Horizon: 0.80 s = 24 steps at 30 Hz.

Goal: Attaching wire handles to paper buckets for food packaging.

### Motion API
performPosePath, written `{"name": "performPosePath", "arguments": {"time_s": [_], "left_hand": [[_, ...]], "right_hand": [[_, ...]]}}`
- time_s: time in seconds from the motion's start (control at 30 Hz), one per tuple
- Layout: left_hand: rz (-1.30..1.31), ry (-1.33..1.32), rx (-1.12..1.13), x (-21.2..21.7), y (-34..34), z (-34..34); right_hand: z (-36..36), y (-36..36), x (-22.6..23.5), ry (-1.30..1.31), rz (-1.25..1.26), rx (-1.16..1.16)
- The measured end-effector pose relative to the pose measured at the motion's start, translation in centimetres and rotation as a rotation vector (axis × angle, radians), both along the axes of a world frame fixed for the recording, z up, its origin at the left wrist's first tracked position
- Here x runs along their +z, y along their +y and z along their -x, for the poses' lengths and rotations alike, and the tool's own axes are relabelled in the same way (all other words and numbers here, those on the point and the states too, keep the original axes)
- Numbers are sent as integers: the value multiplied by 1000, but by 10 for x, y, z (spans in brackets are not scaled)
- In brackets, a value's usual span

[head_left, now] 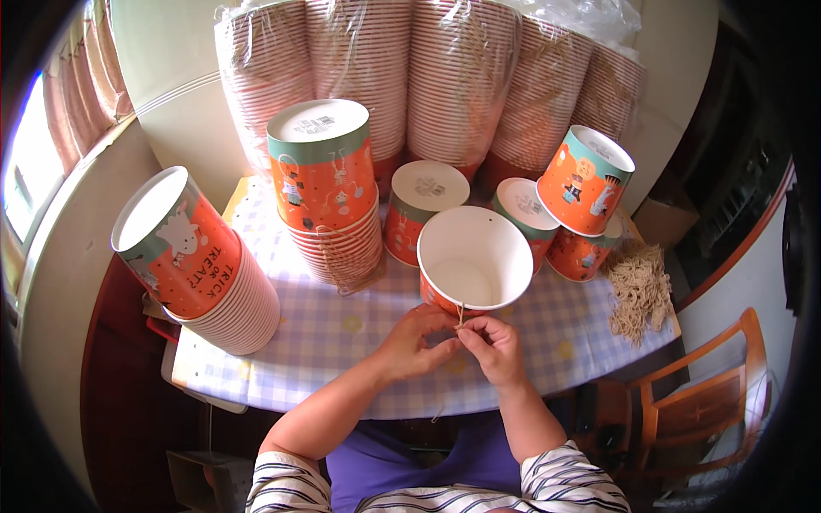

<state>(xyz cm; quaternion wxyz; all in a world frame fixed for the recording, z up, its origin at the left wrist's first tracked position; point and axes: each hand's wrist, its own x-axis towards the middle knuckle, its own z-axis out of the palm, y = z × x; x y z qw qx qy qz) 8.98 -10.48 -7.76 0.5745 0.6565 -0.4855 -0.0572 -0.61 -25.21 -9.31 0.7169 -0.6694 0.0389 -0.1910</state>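
A white-lined paper bucket point(466, 248) stands upright in front of me, its open mouth facing up. Thin tan string point(462, 314) hangs at the near rim, and my right hand point(494, 346) pinches it between thumb and forefinger. My left hand point(416, 344) is beside the string, against the bucket's near side; its thumb points right, apart from the forefinger. Some of the left fingertips are hidden. Another short piece of string point(438, 414) lies at the table's near edge.
Stacked orange-and-green paper buckets point(321, 171) stand upside down at the left, another leaning stack point(205, 265) nearer me. Several more upturned buckets point(586, 179) are behind and to the right, with a pile of tan string point(640, 291). Plastic-wrapped bucket stacks point(457, 85) line the back. A wooden chair point(697, 402) stands right.
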Motion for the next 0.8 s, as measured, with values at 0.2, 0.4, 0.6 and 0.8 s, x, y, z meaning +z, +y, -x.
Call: {"name": "performPosePath", "arguments": {"time_s": [0.2,0.4,0.6,0.8], "left_hand": [[8,199,0,0,3,1],[17,290,-70,-5,2,1],[181,446,-52,-18,-5,3],[-36,602,-103,-10,-1,2]], "right_hand": [[1,-4,-2,64,-28,91],[3,-1,6,41,17,151],[2,-1,-2,9,64,58],[2,-2,-3,-120,66,-164]]}}
